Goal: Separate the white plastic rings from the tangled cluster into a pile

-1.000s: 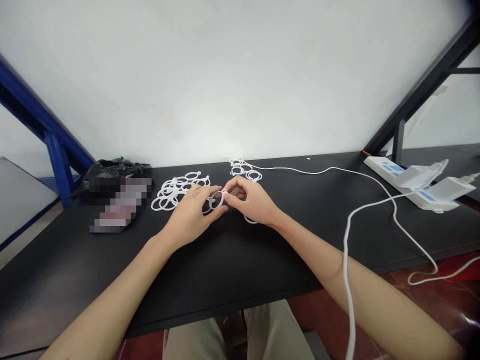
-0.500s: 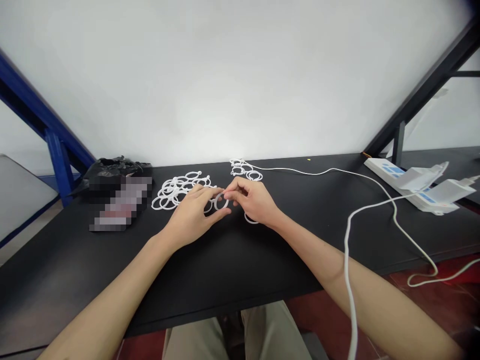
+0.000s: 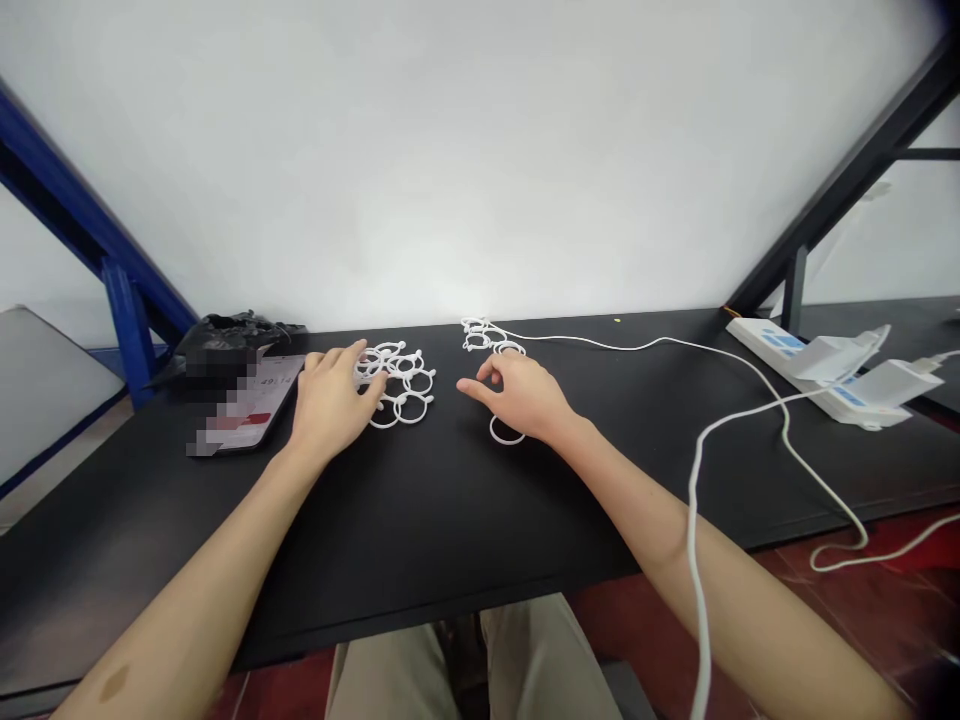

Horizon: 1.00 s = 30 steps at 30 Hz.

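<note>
My left hand rests at the left edge of a loose pile of white plastic rings, each with a small knob. Its thumb and fingers are apart, and it covers part of the pile. To the right, my right hand hovers over the table with the thumb stretched out and the fingers partly curled, no ring visible in them. A white ring shows below that hand, partly covered by it. Beyond it lies a smaller group of white rings.
A phone, partly blurred out, lies left of my left hand, with a crumpled black plastic bag behind it. White cable loops over my right forearm to a power strip with plugged-in adapters. A pale wall backs the black table.
My hands have moved apart. The ring that was between their fingertips is no longer seen there. My left hand went left over the pile; the right thumb has spread away from the fingers.
</note>
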Each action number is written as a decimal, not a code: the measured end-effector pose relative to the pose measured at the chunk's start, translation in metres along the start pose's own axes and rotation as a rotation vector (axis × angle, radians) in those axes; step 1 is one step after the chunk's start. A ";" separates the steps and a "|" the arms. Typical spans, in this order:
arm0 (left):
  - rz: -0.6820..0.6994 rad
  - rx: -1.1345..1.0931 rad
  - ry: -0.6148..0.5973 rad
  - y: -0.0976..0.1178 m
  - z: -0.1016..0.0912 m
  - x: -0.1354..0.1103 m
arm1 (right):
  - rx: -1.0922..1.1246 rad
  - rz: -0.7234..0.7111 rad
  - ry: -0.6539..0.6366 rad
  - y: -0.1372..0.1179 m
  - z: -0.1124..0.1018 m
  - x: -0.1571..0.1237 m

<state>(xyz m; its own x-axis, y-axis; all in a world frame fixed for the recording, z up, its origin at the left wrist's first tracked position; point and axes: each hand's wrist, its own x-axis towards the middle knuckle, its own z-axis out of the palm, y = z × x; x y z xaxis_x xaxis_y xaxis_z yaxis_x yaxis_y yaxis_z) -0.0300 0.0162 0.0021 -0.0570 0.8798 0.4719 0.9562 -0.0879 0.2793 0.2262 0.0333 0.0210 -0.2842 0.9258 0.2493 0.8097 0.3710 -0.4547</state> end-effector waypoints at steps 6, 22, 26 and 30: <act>-0.062 -0.019 -0.014 -0.007 0.002 0.003 | -0.179 -0.001 -0.161 -0.002 0.003 -0.003; 0.343 -0.329 -0.112 0.050 -0.009 -0.020 | 0.088 -0.168 0.122 -0.008 0.019 -0.002; 0.446 -0.459 -0.284 0.068 -0.007 -0.028 | 0.241 -0.231 0.195 -0.016 0.021 -0.004; 0.379 -0.519 -0.359 0.071 -0.006 -0.029 | 0.306 -0.243 0.240 -0.018 0.022 -0.003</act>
<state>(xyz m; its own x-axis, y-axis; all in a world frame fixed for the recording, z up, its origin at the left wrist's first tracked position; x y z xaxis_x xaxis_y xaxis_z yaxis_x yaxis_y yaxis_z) 0.0377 -0.0182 0.0136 0.4330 0.8361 0.3368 0.6274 -0.5479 0.5534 0.2012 0.0251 0.0094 -0.2909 0.7797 0.5545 0.5348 0.6131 -0.5815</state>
